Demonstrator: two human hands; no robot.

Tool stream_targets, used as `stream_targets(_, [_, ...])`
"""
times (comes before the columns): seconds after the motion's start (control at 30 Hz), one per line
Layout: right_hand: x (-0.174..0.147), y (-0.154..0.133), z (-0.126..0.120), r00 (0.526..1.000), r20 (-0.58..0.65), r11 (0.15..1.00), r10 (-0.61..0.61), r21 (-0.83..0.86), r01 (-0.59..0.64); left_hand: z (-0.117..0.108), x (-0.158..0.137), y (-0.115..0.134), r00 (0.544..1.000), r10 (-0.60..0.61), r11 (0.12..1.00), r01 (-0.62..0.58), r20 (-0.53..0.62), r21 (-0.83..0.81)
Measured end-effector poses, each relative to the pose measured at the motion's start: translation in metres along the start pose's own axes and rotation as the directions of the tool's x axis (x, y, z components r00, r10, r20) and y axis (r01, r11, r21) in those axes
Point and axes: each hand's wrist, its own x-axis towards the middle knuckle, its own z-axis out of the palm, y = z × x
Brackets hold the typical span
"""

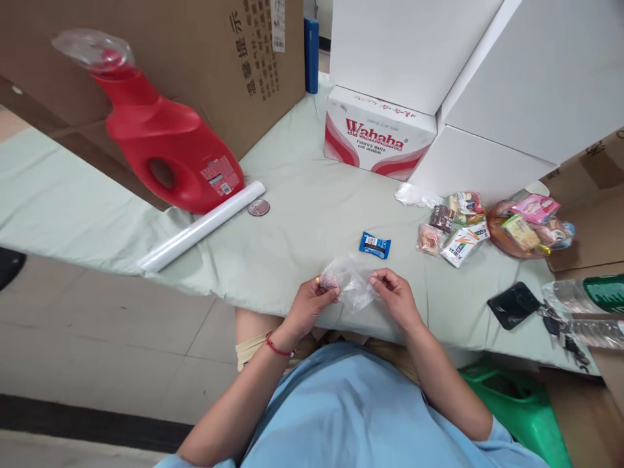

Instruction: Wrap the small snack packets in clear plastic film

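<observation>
Between my hands, over the table's near edge, a crumpled clear plastic bag [358,286] is stretched out. My left hand [314,300] pinches its left side, with a ring on one finger. On the right, the thumb and fingers of my right hand [394,294] are closed on the bag's other side. Just beyond the bag lies a small blue snack packet [375,245], touching neither hand. Whether anything sits inside the bag I cannot make out.
Several wrapped snacks [465,240] lie to the right beside a brown bowl [497,237]. A black phone-like slab [513,305] and keys [560,331] are near the right edge. Leftward lie a white roll [205,227], a round disc [259,207] and a red jug [170,143]. A Wahaha box [377,136] stands behind.
</observation>
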Motion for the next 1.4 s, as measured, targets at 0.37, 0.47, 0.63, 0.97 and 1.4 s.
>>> stream_targets(0.37, [0.006,0.017,-0.013,0.951,-0.065,0.898,0.303,0.355,-0.262,-0.012,-0.008,0.005,0.892,0.213,0.968,-0.139,-0.398,0.208])
stream_targets(0.47, [0.002,0.016,-0.009,0.965,-0.069,0.908,0.252,0.362,-0.211,-0.001,-0.016,0.017,0.929,0.240,0.949,-0.163,-0.282,0.272])
stream_targets(0.63, [-0.004,-0.001,-0.004,0.999,0.012,0.979,0.042,0.199,-0.044,0.039,-0.010,0.027,0.996,0.079,0.981,-0.069,-0.051,0.183])
stream_targets(0.97, [-0.008,-0.006,-0.011,0.994,-0.049,0.981,0.094,0.174,-0.084,0.047,0.011,0.023,0.996,-0.028,0.984,0.012,-0.087,-0.178])
stream_targets(1.4, [0.003,-0.005,-0.044,0.962,-0.262,0.982,0.072,0.190,-0.021,-0.016,0.011,0.035,0.969,0.039,0.917,-0.132,-0.244,-0.376])
